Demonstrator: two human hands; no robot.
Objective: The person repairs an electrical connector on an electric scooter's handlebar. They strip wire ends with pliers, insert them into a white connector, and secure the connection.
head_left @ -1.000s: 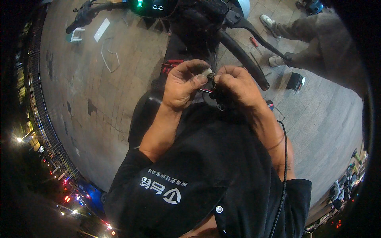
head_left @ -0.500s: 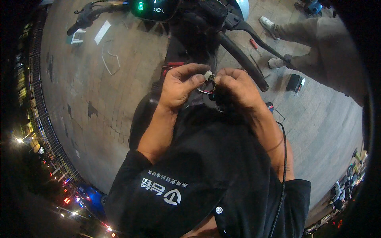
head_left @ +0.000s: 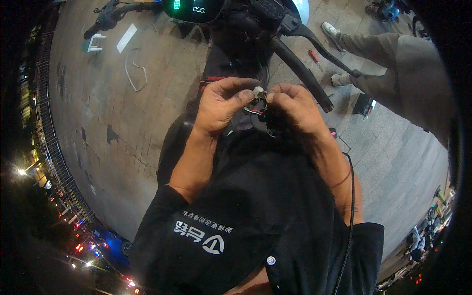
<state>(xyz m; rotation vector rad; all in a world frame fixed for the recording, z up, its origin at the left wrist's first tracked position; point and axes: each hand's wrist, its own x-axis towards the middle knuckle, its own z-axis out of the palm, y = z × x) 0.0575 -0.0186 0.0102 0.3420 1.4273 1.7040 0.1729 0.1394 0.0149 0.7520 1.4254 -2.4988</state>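
Connector (head_left: 258, 91), small, pale, lies between the two hands, above the scooter (head_left: 236, 51); right of the left hand (head_left: 215, 105), left of the right hand (head_left: 297, 107); long axis too small to tell. Left hand, nearer, pinches it between thumb and finger; right hand has its fingertips at the right side, their grip undeterminable; wires (head_left: 253, 111) hang on the near side.

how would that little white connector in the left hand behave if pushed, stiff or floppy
The white connector, pinched by the left hand, is probably stiff, given its blocky shape. It is likely light, being small enough for a fingertip pinch. The thin wires just below look floppy, since they curve.
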